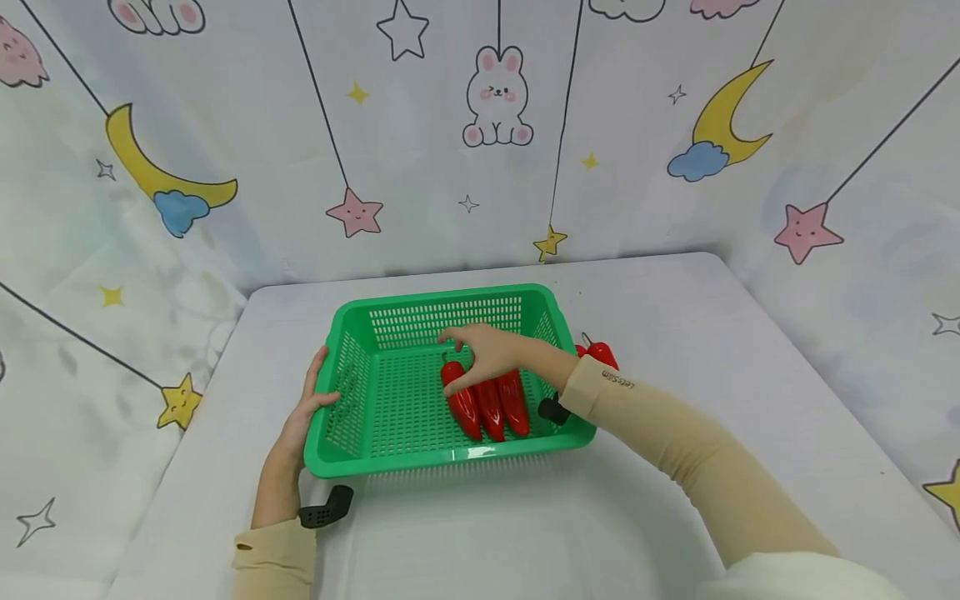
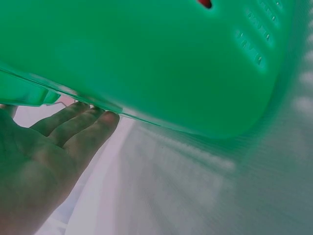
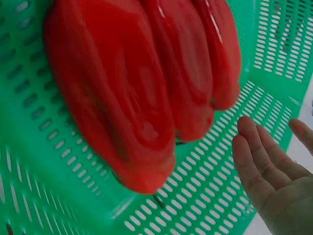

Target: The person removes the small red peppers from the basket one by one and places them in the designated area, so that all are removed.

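A green perforated plastic basket [image 1: 390, 467] stands on the white table. Three glossy red peppers [image 1: 487, 408] lie side by side in its right half, stems toward the far wall. My left hand [image 1: 296, 421] grips the basket's left side, thumb over the rim and fingers along the outer wall; the left wrist view shows the fingers [image 2: 93, 134] against the green plastic. Over the peppers hovers my right hand [image 1: 491, 354], thumb and fingers spread apart. In the right wrist view its fingers [image 3: 259, 164] hold nothing and stay apart from the peppers [image 3: 112, 93].
More red peppers [image 1: 602, 354] lie on the table [image 1: 675, 317] just beyond the basket's right side, partly hidden by the right forearm. A fabric backdrop [image 1: 420, 150] with cartoon moons, stars and a rabbit closes off the back and sides.
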`<state>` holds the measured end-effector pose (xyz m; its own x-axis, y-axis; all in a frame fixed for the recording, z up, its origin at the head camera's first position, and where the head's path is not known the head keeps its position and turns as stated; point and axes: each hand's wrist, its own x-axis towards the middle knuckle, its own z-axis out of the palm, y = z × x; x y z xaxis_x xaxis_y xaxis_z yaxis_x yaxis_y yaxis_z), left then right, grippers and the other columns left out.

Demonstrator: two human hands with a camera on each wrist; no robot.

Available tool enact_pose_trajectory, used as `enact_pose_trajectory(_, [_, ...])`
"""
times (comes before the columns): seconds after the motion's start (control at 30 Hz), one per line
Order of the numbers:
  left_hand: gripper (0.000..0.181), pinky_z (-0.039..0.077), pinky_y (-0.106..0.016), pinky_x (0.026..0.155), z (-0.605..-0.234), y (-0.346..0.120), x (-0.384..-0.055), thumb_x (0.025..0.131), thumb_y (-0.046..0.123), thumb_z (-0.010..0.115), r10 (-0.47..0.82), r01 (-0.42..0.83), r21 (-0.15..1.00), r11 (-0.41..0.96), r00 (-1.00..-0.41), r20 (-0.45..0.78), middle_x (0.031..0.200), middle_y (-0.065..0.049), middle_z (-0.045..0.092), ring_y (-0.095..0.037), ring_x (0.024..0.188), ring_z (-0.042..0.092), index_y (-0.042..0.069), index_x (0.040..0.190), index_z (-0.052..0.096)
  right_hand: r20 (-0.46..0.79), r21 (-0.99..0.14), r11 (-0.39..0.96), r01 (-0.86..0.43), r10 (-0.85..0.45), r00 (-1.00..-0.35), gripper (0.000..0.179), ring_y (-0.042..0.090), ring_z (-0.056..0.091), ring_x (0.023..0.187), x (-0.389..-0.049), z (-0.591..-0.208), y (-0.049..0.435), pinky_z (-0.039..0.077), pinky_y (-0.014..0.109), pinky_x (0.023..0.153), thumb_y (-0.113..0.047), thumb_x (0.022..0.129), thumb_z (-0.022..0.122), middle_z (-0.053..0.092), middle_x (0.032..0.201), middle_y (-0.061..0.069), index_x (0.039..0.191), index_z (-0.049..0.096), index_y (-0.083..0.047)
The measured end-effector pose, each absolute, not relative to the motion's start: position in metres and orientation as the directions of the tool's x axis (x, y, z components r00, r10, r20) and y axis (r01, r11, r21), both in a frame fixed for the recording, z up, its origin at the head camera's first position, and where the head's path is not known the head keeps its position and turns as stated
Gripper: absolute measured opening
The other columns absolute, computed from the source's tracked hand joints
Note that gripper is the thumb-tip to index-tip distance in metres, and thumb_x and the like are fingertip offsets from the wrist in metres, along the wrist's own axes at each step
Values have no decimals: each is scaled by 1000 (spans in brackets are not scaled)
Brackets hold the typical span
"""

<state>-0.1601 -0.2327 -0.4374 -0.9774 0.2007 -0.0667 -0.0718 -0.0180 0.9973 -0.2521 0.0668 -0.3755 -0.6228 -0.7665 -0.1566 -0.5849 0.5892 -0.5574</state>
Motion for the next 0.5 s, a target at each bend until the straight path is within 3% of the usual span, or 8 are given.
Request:
enact_pose_trajectory(0.1, [71, 20, -49, 94, -437, -232, -160, 90, 10, 33, 201, -74, 997, -21, -977, -69, 151, 1, -11, -31, 133, 3, 43, 145, 1, -201, -549, 614, -567, -756, -623, 77, 21, 48, 109, -250, -381, 63, 46, 28, 76, -50, 72, 70, 51, 123, 13, 133, 40, -14])
enact_pose_trajectory(0.5, [72, 25, -44, 92, -437, -233, -161, 90, 9, 32, 197, -84, 996, -13, -977, -80, 151, 2, -13, -31, 133, 3, 45, 144, 2, -295, -443, 687, -576, -719, -630, 83, 19, 45, 109, -246, -387, 55, 45, 31, 79, -57, 69, 69, 53, 118, 6, 134, 41, -13])
